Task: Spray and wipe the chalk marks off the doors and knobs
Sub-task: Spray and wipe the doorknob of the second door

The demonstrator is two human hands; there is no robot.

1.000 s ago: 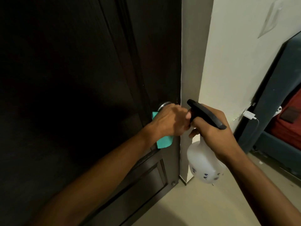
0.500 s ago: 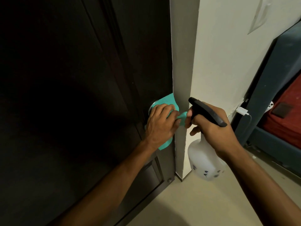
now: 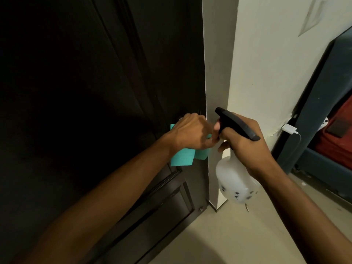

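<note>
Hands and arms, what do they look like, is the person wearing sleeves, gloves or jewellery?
Both forearms are bare up to the frame edge: no sleeves show. The left hand and right hand wear no gloves, and no rings, watch or bracelets are visible.

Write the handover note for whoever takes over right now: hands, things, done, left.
Left hand: grips the teal cloth over the door knob, which is hidden beneath.
Right hand: holds the white spray bottle by its black trigger head, beside the wall corner.
Done: cannot tell; no chalk marks show on the dark door.
Left: finish the knob, check the door, then do the other doors.
</note>
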